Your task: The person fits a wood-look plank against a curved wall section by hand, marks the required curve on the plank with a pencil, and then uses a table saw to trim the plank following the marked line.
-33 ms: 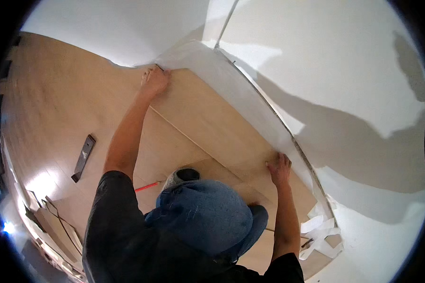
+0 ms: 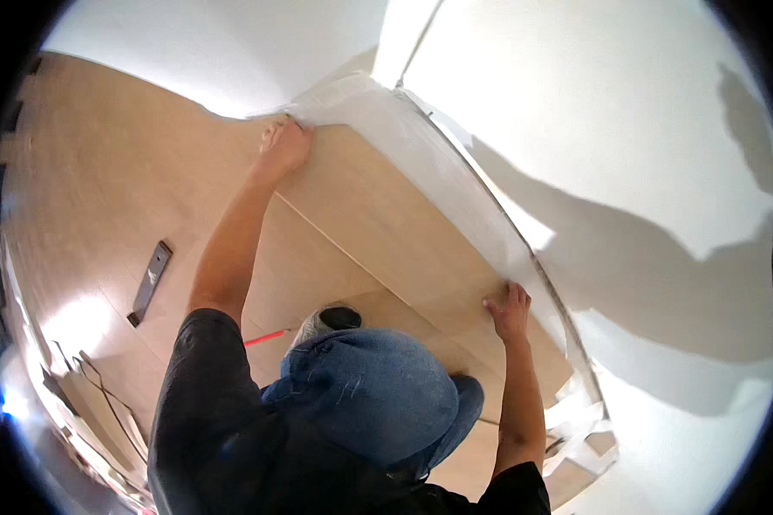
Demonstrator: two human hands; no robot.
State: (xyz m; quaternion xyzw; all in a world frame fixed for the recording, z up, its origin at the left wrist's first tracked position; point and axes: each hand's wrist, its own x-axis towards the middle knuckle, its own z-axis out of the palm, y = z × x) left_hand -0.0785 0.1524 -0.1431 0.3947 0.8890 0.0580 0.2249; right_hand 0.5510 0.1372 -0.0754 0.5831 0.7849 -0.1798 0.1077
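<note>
A long wood-look floor plank (image 2: 386,215) lies along the right-hand wall, its long near edge beside the laid planks with a thin dark seam showing. My left hand (image 2: 286,148) is at the plank's far end by the wall corner, its fingers curled down onto the end. Nearer to me, my right hand (image 2: 510,313) grips the plank's wall-side edge, thumb on top and the fingers at the edge. Both forearms are stretched apart over the floor. My knee in blue jeans (image 2: 369,390) is bent between them.
A dark flat metal bar with a bent end (image 2: 150,281) lies on the floor to the left, and a red pencil (image 2: 266,338) near my foot. White scraps (image 2: 575,414) lie at the lower right. Trim pieces (image 2: 94,408) are piled at lower left. A pale strip (image 2: 464,197) separates plank and wall.
</note>
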